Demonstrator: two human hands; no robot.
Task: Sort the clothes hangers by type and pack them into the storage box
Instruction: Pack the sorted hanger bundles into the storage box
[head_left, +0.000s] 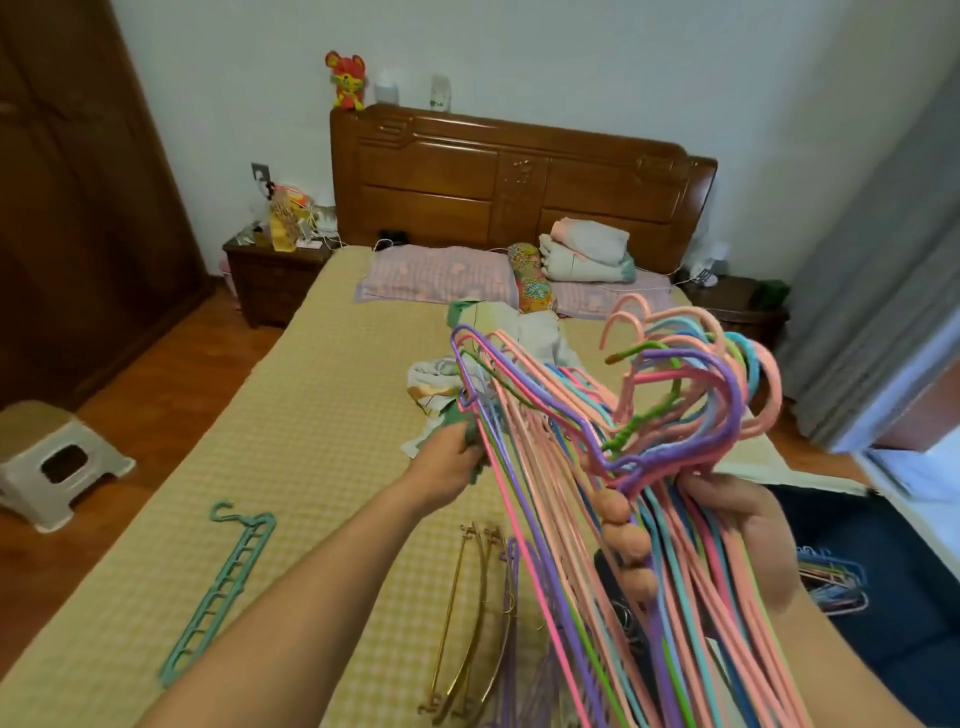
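Gripping the bundle of wire hangers (613, 467) just below the hooks, my right hand (748, 525) has its fingers curled round the necks; pink, purple, blue and green hooks fan up above it, the bars slanting down past it. My left hand (447, 462) reaches across to the bundle's far shoulder, fingers closed there against green cloth (470, 415); whether it pinches hanger or cloth I cannot tell. Below the grip, gold hangers (470, 623) lie on the yellow bed cover (291, 441). Further left lies a teal multi-hole hanger (223, 587). Right of the grip, more coloured hangers (831, 577) rest on dark blue fabric (893, 613).
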